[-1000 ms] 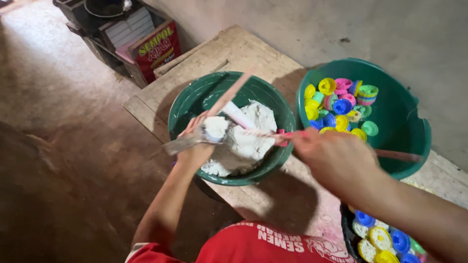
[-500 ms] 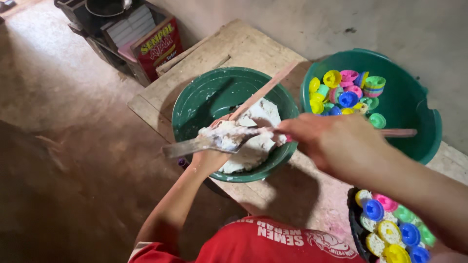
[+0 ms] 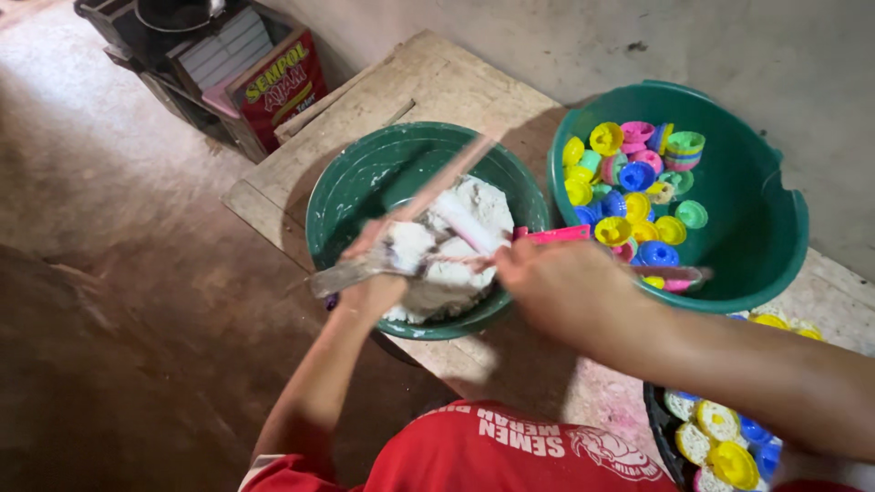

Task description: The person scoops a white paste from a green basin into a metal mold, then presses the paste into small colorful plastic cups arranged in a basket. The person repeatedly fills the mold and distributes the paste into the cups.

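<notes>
**Kid:** When you look closest, what do you see?

**Helper:** Right at the bottom there is a dark round tray (image 3: 658, 428) with little round plastic moulds, yellow, blue and white (image 3: 720, 446). Some look filled with white stuff. I think those are the done ones.

**Kid:** And the hands?

**Helper:** Both are over the green round plastic bowl with white paste in it (image 3: 365, 178). The left hand (image 3: 374, 278) is wrapped shut on a small thing covered in white paste (image 3: 406, 248). I cannot tell what it is. A flat grey blade (image 3: 342, 271) sticks out beside that hand. The right hand (image 3: 547, 282) is closed around a thin pink stick (image 3: 556, 235), and its tip rests at the paste lump.

**Kid:** Is there lots of paste left?

**Helper:** Yes, a big white heap (image 3: 456, 228) sits in the bowl, so I think the filling is not near finished.

**Kid:** What is farther back?

**Helper:** A big green plastic tub (image 3: 775, 219) on the wooden board table (image 3: 428, 82), with a pile of bright empty moulds, pink, yellow, blue and green (image 3: 638, 182). They look unfilled, so I guess much work is left.
</notes>
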